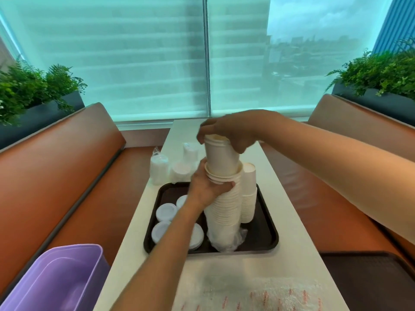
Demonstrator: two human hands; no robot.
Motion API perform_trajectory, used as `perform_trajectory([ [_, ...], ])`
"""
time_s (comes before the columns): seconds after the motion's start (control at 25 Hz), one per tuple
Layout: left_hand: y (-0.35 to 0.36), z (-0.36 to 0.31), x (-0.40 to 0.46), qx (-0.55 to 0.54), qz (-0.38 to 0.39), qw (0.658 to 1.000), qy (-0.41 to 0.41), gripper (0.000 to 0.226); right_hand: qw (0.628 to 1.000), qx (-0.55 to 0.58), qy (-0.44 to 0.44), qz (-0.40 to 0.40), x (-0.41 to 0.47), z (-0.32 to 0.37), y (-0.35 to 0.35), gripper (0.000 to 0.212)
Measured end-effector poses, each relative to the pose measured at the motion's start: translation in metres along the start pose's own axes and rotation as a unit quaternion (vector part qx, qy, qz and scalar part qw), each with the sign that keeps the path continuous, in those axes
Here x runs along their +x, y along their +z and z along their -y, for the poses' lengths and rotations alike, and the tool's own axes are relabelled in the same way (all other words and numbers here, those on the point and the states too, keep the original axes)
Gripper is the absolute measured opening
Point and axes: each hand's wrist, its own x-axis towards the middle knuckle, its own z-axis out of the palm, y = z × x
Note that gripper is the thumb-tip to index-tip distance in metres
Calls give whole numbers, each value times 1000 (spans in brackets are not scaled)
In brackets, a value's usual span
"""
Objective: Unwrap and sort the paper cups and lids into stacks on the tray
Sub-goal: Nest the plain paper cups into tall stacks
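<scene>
Furthest left of the left hand (207, 186), a purple bin (54, 279) sits off the table edge, and wrapped sleeves of lids (159, 168) stand on the white table just beyond the hand. Below its wrist, 4 low stacks of white lids (166, 212) lie on the brown tray (265, 241). The left hand reaches in from below, forearm angled up across the tray, its fingers curled round the rims at the top of the tall cup stack (224, 209), which stands on the tray with loose clear wrap (238, 240) bunched at its foot. Above it, the right hand (235, 131) comes from the right, wrist bent down, fingertips gripping the rim of a batch of cups (221, 157) whose base is nested into the tall stack. Right of both hands a shorter cup stack (249, 194) stands touching the tall one. Paper cups are likely light, thin-walled and easily crushed, and a tall stack tips readily, so holding at the stiff rolled rims while steadying the column seems wisest.
</scene>
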Motion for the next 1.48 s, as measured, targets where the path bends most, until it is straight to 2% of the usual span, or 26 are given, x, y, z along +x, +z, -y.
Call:
perform_trajectory([
  [0.16,20,-1,-2,-44,-16,999,19,99,1000,9,15,14,-2,-15,10,83],
  [0.24,23,3,-3,-42,7,999,15,108,1000,16,14,14,-5,-18,11,81],
  [0.52,28,13,-12,-11,-5,1000,7,112,997,42,54,-19,-17,-30,-3,81],
  [0.68,17,21,-11,-18,-36,999,3,114,991,69,94,-70,-29,-34,-18,93],
  [0.84,2,24,-12,-20,-58,998,-3,111,970,142,129,-147,-39,-37,-16,88],
  [1.08,-3,27,-12,-24,-23,999,5,116,935,240,141,-221,-40,-43,13,85],
  [1.16,-3,28,-12,-51,-17,999,3,120,931,257,128,-225,-41,-42,18,85],
  [1.36,-15,27,-9,-112,-20,993,16,124,959,162,17,-232,-33,-39,23,84],
  [1.48,-17,23,-6,-91,-10,995,30,113,977,125,-11,-170,-28,-19,11,81],
])
